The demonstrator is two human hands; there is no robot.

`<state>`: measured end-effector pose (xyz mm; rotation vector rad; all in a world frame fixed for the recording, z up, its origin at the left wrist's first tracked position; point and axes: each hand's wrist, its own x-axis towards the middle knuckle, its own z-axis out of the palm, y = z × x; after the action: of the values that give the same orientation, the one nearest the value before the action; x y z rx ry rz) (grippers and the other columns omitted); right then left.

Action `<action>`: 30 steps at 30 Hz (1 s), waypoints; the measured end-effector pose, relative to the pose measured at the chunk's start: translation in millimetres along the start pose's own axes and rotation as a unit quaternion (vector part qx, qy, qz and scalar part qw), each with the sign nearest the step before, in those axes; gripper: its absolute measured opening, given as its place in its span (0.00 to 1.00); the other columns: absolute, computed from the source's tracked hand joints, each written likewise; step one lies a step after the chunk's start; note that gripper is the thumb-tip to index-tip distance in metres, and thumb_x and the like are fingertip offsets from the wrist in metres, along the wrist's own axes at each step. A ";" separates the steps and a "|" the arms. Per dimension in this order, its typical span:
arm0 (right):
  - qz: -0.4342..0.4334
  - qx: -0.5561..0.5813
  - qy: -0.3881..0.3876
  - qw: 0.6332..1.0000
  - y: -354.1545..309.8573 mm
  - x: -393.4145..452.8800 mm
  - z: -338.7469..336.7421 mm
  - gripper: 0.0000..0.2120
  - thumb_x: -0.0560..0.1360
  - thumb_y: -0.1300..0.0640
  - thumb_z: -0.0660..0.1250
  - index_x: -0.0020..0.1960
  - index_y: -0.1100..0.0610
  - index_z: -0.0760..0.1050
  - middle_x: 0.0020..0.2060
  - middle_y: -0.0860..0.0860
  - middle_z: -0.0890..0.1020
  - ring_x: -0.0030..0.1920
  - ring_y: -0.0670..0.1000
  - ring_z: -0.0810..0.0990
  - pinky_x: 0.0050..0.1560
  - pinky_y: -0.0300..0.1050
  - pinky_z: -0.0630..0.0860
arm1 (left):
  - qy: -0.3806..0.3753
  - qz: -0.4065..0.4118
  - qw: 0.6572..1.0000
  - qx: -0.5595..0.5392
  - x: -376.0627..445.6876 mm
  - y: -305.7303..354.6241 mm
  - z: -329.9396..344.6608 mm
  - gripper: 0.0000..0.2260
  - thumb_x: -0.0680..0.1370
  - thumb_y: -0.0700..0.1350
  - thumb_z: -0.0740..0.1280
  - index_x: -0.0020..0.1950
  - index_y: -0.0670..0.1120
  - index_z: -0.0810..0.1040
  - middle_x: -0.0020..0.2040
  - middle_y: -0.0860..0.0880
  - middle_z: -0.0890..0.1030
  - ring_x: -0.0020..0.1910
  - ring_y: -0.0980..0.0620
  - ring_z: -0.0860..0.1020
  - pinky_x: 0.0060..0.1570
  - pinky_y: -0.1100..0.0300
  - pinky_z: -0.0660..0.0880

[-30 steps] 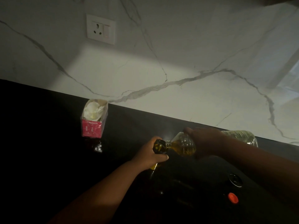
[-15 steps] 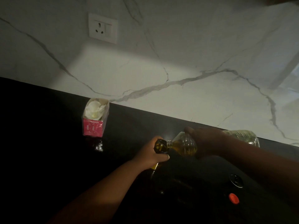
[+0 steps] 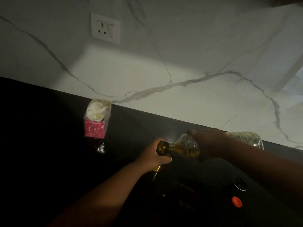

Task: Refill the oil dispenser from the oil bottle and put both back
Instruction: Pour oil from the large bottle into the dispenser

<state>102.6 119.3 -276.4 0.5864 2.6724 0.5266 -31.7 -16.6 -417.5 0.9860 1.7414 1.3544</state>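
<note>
Nearest, on the dark counter (image 3: 49, 145), an orange bottle cap (image 3: 237, 202) lies at the right, and just beyond it a black round lid (image 3: 239, 185) lies flat; the two are close together but apart.

Farther in, the left hand (image 3: 155, 157) reaches from the near left, its grip closed round the neck of the oil dispenser (image 3: 163, 150), a dark glass bottle that stands upright on the counter. Its mouth is open and yellow oil shows inside it; a sliver of its yellowish body shows below the hand, the rest lost in shadow.

Touching that mouth from the right is the neck of the oil bottle (image 3: 186, 147), a clear plastic bottle tipped almost level, with its base pointing far right. The right hand (image 3: 208, 145) comes in from the right, its grip closed over the bottle's middle, fingers curled across the top. Golden oil pools in the bottle's shoulder and neck by the dispenser's opening, while the part beyond the hand looks mostly pale and clear.

Well to the left and farther back, a pink carton (image 3: 95, 126) stands near the counter's far edge, its top open and white crumpled material inside.

Behind everything rises a white marble backsplash (image 3: 180, 63) with grey veins, and a white wall socket (image 3: 105, 30) is set into it at the upper left.
</note>
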 end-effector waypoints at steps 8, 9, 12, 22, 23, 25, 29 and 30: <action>0.004 -0.007 0.006 1.000 -2.0 -1.8 -1.8 0.43 0.62 0.45 0.77 0.70 0.49 0.57 0.58 0.50 0.78 0.56 0.53 0.79 0.50 0.47 0.76 | -0.004 -0.002 1.000 0.003 -0.7 1.1 -0.7 0.26 0.70 0.46 0.77 0.59 0.63 0.68 0.55 0.52 0.77 0.56 0.50 0.78 0.59 0.44 0.77; 0.005 -0.009 0.005 1.000 -2.2 -1.8 -2.1 0.43 0.63 0.45 0.77 0.70 0.49 0.57 0.59 0.51 0.78 0.56 0.53 0.79 0.50 0.47 0.76 | -0.005 -0.002 1.000 0.003 -0.9 1.3 -0.8 0.25 0.70 0.45 0.77 0.59 0.62 0.68 0.55 0.52 0.77 0.56 0.50 0.78 0.60 0.44 0.77; 0.005 -0.011 0.005 1.000 -2.6 -1.9 -3.3 0.43 0.63 0.45 0.77 0.70 0.49 0.57 0.59 0.51 0.78 0.56 0.53 0.79 0.50 0.46 0.75 | -0.002 -0.001 1.000 0.002 -0.8 1.1 -0.7 0.25 0.70 0.45 0.77 0.59 0.62 0.69 0.54 0.52 0.77 0.55 0.50 0.78 0.60 0.44 0.77; 0.005 -0.017 0.009 1.000 -2.8 -2.1 -3.7 0.43 0.62 0.45 0.77 0.70 0.49 0.58 0.58 0.51 0.78 0.56 0.53 0.79 0.51 0.47 0.76 | -0.003 0.004 1.000 0.004 -2.0 2.0 -1.0 0.24 0.70 0.45 0.77 0.54 0.66 0.68 0.53 0.54 0.77 0.55 0.51 0.78 0.61 0.43 0.76; 0.006 -0.018 0.009 1.000 -2.8 -2.0 -3.6 0.43 0.62 0.45 0.76 0.70 0.49 0.58 0.58 0.51 0.78 0.56 0.53 0.79 0.51 0.47 0.77 | -0.003 0.003 1.000 0.003 -1.9 2.0 -1.0 0.24 0.70 0.45 0.77 0.55 0.65 0.68 0.52 0.55 0.77 0.55 0.51 0.78 0.61 0.43 0.76; 0.007 -0.016 0.006 1.000 -2.9 -1.9 -3.4 0.44 0.62 0.45 0.77 0.70 0.49 0.57 0.59 0.51 0.78 0.56 0.54 0.79 0.52 0.47 0.76 | -0.002 0.003 1.000 0.004 -1.7 2.3 -0.9 0.25 0.70 0.45 0.77 0.55 0.65 0.68 0.52 0.55 0.76 0.54 0.51 0.78 0.61 0.43 0.76; 0.000 -0.021 0.009 1.000 -2.2 -1.7 -3.6 0.43 0.62 0.44 0.77 0.70 0.49 0.57 0.58 0.51 0.78 0.56 0.54 0.79 0.52 0.47 0.76 | 0.000 0.003 1.000 0.003 -2.4 2.6 -0.9 0.24 0.69 0.45 0.77 0.53 0.67 0.68 0.53 0.54 0.77 0.54 0.50 0.78 0.59 0.43 0.77; -0.001 -0.023 0.010 1.000 -2.2 -1.6 -3.8 0.43 0.62 0.44 0.76 0.70 0.49 0.57 0.59 0.51 0.78 0.56 0.53 0.79 0.52 0.47 0.75 | 0.000 0.003 1.000 0.003 -2.6 2.5 -0.9 0.25 0.69 0.45 0.77 0.54 0.66 0.68 0.53 0.54 0.76 0.55 0.50 0.78 0.60 0.44 0.77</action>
<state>101.7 115.6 -273.6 0.5687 2.6718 0.5938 -30.9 -18.9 -414.6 0.9952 1.7449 1.3520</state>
